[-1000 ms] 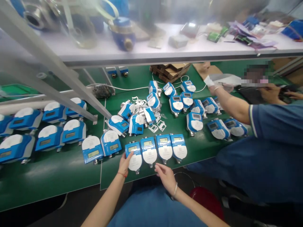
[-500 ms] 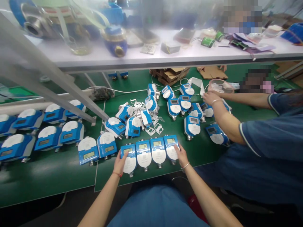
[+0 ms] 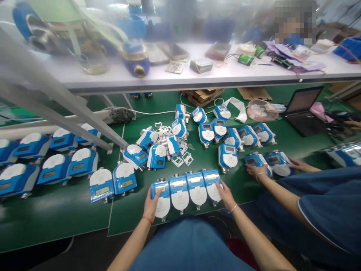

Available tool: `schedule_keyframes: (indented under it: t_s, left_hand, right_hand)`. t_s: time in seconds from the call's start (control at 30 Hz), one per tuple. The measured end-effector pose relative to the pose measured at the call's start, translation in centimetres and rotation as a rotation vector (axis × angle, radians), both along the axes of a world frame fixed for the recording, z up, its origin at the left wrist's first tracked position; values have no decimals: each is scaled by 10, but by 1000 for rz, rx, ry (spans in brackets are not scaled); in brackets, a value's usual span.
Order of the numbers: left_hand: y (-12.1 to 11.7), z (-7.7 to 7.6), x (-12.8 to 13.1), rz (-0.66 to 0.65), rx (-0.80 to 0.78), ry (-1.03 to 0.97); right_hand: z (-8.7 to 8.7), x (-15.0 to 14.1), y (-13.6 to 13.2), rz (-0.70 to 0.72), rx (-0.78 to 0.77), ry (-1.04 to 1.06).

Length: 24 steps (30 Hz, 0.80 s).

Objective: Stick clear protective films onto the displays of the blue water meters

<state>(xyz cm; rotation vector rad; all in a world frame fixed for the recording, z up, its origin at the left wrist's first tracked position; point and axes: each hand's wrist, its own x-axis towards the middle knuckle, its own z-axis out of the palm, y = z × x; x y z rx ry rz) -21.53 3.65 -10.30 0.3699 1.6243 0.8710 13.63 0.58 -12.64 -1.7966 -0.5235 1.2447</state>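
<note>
A row of several blue-and-white water meters [image 3: 179, 192] stands side by side near the table's front edge, displays at the far end. My left hand [image 3: 151, 204] grips the outer side of the leftmost meter [image 3: 163, 206], thumb on its top near the display. At the other end, my right hand [image 3: 227, 195] holds the rightmost meter [image 3: 211, 185], thumb on its white cover. The row is pressed together between both hands. Left of it sit two more meters, one of them close by [image 3: 125, 178]. Loose white frames [image 3: 187, 158] lie behind among jumbled meters.
A co-worker's hands [image 3: 259, 170] rest on two meters [image 3: 278, 162] at right. More meters [image 3: 56, 167] stand in rows at left. A metal strut [image 3: 93, 116] slants down to the green table [image 3: 135, 207]. A white shelf [image 3: 169, 81] overhangs the back; a laptop [image 3: 303, 109] stands back right.
My hands have slid the row of water meters to the right and slightly toward me. The co-worker's arms have drawn back from the far side to two meters at right, uncovering the laptop.
</note>
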Motion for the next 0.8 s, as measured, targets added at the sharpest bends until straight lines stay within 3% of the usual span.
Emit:
schedule_keyframes:
  t_s: [0.3, 0.6, 0.7, 0.8]
  left_hand:
    - [2, -10, 6, -46, 57, -63]
    - [8, -15, 11, -17, 158, -11]
    - [2, -4, -8, -13, 162, 60]
    - [0, 15, -62, 64, 161, 208]
  right_hand:
    - [3, 4, -10, -23, -62, -24]
    - [12, 17, -1, 29, -142, -370]
    - [15, 17, 1, 28, -180, -504]
    - [24, 12, 0, 32, -155, -632]
